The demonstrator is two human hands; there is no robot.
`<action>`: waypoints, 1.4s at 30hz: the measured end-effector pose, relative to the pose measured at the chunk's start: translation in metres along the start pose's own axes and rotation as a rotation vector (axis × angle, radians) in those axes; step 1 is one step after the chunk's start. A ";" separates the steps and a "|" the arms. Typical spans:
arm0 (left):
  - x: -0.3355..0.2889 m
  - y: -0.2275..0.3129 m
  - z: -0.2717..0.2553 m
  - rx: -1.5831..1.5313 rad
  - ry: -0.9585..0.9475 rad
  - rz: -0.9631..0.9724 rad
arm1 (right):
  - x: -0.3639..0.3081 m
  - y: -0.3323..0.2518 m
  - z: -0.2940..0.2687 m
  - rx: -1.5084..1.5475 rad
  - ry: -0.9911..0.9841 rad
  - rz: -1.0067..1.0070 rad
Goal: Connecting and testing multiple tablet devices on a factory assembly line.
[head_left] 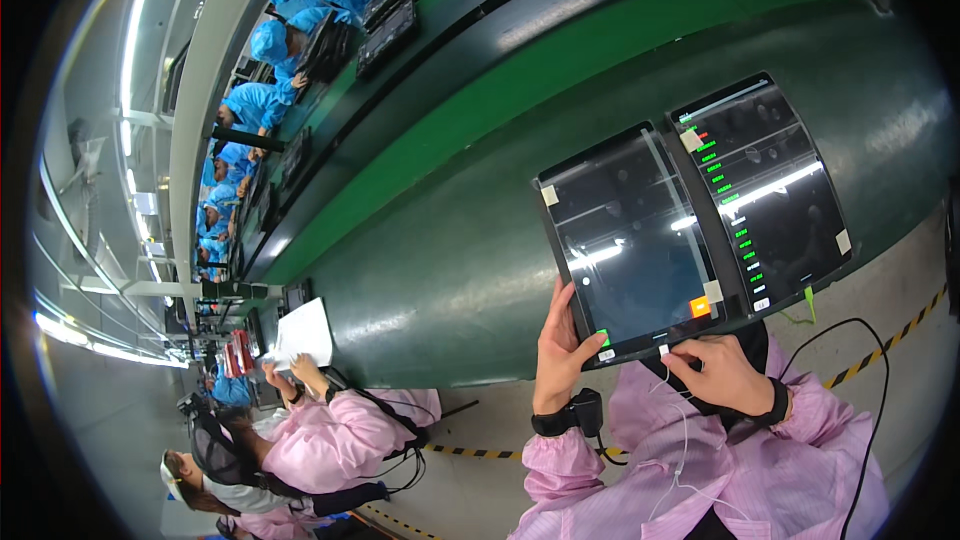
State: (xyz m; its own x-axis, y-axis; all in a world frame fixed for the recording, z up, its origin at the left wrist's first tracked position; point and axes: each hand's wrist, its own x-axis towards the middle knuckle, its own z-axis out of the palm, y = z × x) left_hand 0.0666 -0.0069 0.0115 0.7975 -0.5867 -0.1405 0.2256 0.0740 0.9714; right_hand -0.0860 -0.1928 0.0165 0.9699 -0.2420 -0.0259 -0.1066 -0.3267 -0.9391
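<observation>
A dark-screened tablet (625, 230) lies at the near edge of the green bench, with beige tape pieces on its edges and small green and orange patches on the screen. My left hand (563, 350) grips its lower left corner, thumb on the front near the green patch. At the bottom edge, my right hand (720, 372) pinches the white plug of an earphone cable (682, 445). The plug meets the tablet's edge; whether it is fully seated I cannot tell. Just right of it lies a second tablet (775, 195), showing a column of mostly green text lines.
The green workbench (440, 280) stretches away to the left, beside a dark conveyor line (520, 25). Co-workers in blue (255, 105) handle dark devices across it. A person in pink (335, 440) sits left, near a white sheet (303, 333). A black cable (880, 420) hangs at my right.
</observation>
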 end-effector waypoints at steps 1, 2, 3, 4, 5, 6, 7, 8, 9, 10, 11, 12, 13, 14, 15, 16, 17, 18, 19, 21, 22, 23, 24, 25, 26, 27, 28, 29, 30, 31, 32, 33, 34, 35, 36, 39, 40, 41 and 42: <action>-0.001 -0.001 0.001 0.041 0.006 0.013 | 0.000 0.001 0.001 0.008 -0.003 0.000; -0.001 -0.002 0.001 0.097 0.003 0.046 | 0.000 0.002 0.002 0.005 -0.001 -0.003; 0.000 -0.003 0.002 0.031 0.050 0.016 | 0.000 0.002 0.002 0.001 0.006 -0.010; 0.001 -0.002 0.003 -0.020 0.087 0.005 | 0.000 0.003 0.003 -0.002 0.011 -0.018; 0.004 -0.002 0.004 -0.065 0.142 -0.019 | 0.000 0.003 0.002 -0.001 0.000 -0.011; 0.007 -0.001 0.004 -0.055 0.160 -0.020 | 0.001 0.003 0.000 0.001 -0.015 -0.004; 0.011 -0.001 0.005 -0.039 0.200 -0.035 | 0.000 0.002 -0.002 0.004 -0.031 0.003; 0.016 0.001 0.006 -0.014 0.265 -0.067 | -0.001 0.000 -0.006 0.022 -0.073 -0.012; 0.021 0.001 0.008 0.029 0.286 -0.044 | -0.004 -0.002 -0.010 0.042 -0.117 -0.028; 0.026 0.002 0.009 0.030 0.304 -0.056 | -0.007 -0.005 -0.016 0.048 -0.177 -0.032; 0.030 0.002 0.011 0.042 0.322 -0.066 | -0.010 -0.007 -0.023 0.091 -0.302 -0.103; 0.034 0.003 0.012 0.060 0.326 -0.038 | -0.013 -0.008 -0.031 0.118 -0.437 -0.164; 0.038 0.003 0.013 0.045 0.351 -0.024 | -0.015 -0.010 -0.037 0.141 -0.563 -0.226; 0.041 0.003 0.014 0.023 0.382 -0.069 | -0.017 -0.012 -0.042 0.228 -0.655 -0.221; 0.044 0.003 0.014 0.004 0.394 -0.084 | -0.019 -0.013 -0.045 0.314 -0.740 -0.215; 0.045 0.004 0.015 -0.008 0.426 -0.119 | -0.021 -0.015 -0.047 0.411 -0.832 -0.212; 0.046 0.004 0.015 -0.027 0.414 -0.102 | -0.019 -0.013 -0.050 0.367 -0.984 -0.221; 0.047 0.004 0.016 -0.038 0.424 -0.105 | -0.019 -0.013 -0.050 0.381 -0.988 -0.232; 0.047 0.005 0.017 -0.043 0.461 -0.128 | -0.020 -0.013 -0.049 0.391 -0.994 -0.231; 0.048 0.005 0.020 -0.025 0.459 -0.091 | -0.020 -0.012 -0.047 0.394 -1.013 -0.239; 0.048 0.005 0.021 -0.012 0.471 -0.082 | -0.020 -0.011 -0.047 0.387 -1.024 -0.249; 0.048 0.005 0.023 0.014 0.476 -0.096 | -0.020 -0.010 -0.046 0.376 -1.033 -0.269; 0.048 0.005 0.024 0.040 0.481 -0.110 | -0.020 -0.009 -0.045 0.382 -1.033 -0.275; 0.048 0.005 0.024 0.065 0.485 -0.124 | -0.020 -0.008 -0.045 0.385 -1.033 -0.292; 0.048 0.005 0.025 0.058 0.490 -0.123 | -0.021 -0.006 -0.044 0.392 -1.028 -0.318; 0.048 0.005 0.024 0.051 0.495 -0.123 | -0.021 -0.005 -0.043 0.392 -1.034 -0.307; 0.048 0.004 0.024 0.043 0.498 -0.121 | -0.022 -0.004 -0.042 0.394 -1.036 -0.306; 0.047 0.003 0.022 -0.002 0.477 -0.108 | -0.022 -0.004 -0.041 0.401 -1.037 -0.324; 0.046 0.002 0.021 -0.047 0.456 -0.096 | -0.022 -0.004 -0.040 0.419 -1.030 -0.335; 0.045 0.001 0.019 -0.093 0.435 -0.085 | -0.021 -0.004 -0.038 0.442 -1.024 -0.365; 0.045 -0.001 0.018 -0.087 0.427 -0.080 | -0.021 -0.004 -0.037 0.465 -1.019 -0.395; 0.043 -0.002 0.017 -0.080 0.420 -0.075 | -0.021 -0.006 -0.037 0.452 -1.010 -0.367; 0.042 -0.004 0.016 -0.079 0.416 -0.083 | -0.021 -0.008 -0.038 0.439 -1.002 -0.338; 0.042 -0.005 0.014 -0.076 0.407 -0.073 | -0.021 -0.010 -0.040 0.413 -0.999 -0.301; 0.041 -0.006 0.014 -0.079 0.401 -0.076 | -0.021 -0.012 -0.041 0.404 -0.981 -0.272; 0.039 -0.007 0.013 -0.057 0.384 -0.066 | -0.021 -0.019 -0.047 0.390 -0.939 -0.233; 0.039 -0.006 0.013 -0.052 0.390 -0.069 | -0.020 -0.020 -0.047 0.416 -0.924 -0.273; 0.039 -0.006 0.013 -0.026 0.376 -0.051 | -0.019 -0.020 -0.046 0.443 -0.913 -0.310; 0.039 -0.005 0.013 -0.007 0.373 -0.044 | -0.019 -0.021 -0.045 0.475 -0.858 -0.340</action>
State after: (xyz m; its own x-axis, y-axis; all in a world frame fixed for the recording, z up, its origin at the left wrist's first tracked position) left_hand 0.0890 -0.0404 0.0039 0.9358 -0.2550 -0.2436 0.2672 0.0618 0.9617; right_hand -0.1119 -0.2222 0.0518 0.7820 0.5885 0.2051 0.1181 0.1832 -0.9759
